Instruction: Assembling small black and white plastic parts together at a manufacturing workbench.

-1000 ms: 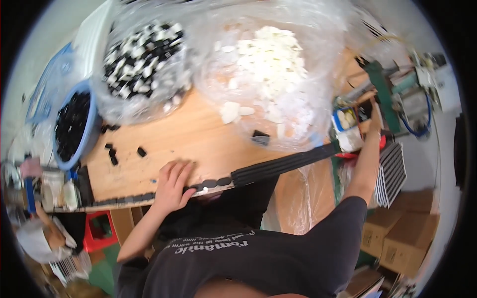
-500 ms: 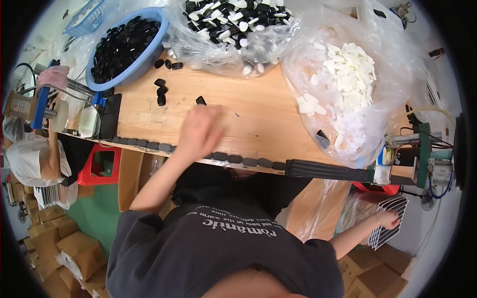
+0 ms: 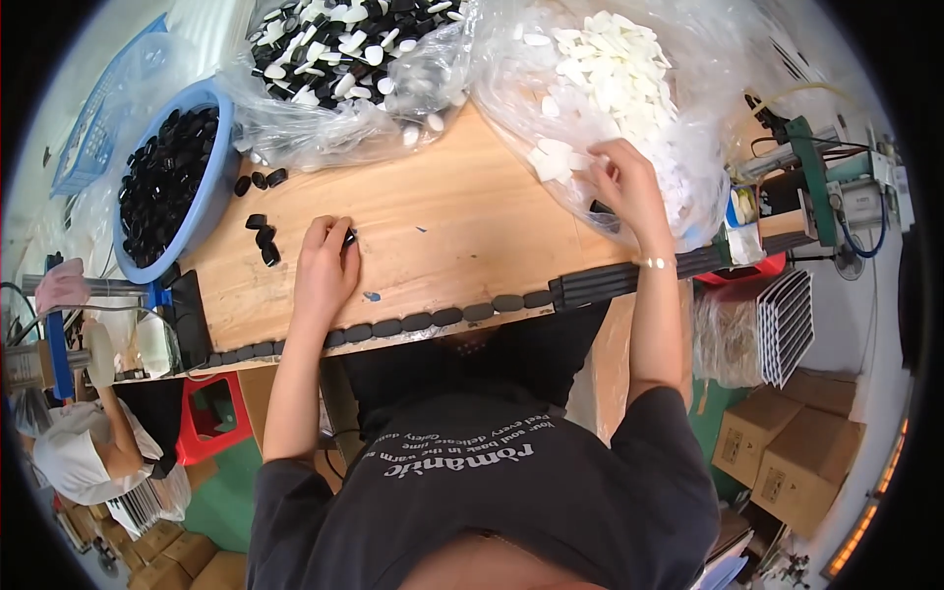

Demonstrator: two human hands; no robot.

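My left hand (image 3: 327,264) rests on the wooden tabletop, fingers curled around a small black cap-like piece (image 3: 349,237), mostly hidden by the fingers. On the right, my right hand (image 3: 634,192) reaches to a few flat white pieces (image 3: 553,161) at the mouth of a clear plastic bag. Its bent thumb and fingers pinch at the edge of one white piece. A bigger heap of white pieces (image 3: 619,69) fills the bag behind that hand. One dark piece (image 3: 600,207) lies under the plastic beside the palm. Several loose black caps (image 3: 264,239) lie left of my left hand.
A blue basin (image 3: 228,147) of black caps stands at the left. Behind the table's middle, a clear bag holds mixed black and white pieces (image 3: 354,44). Dark padding (image 3: 447,317) lines the front edge. Bench machines stand at left and right (image 3: 811,177); another person (image 3: 88,447) sits at left.
My right hand has come up from the stack of striped panels beside the table to the white pieces. My left hand has closed on a black cap. The view has shifted.
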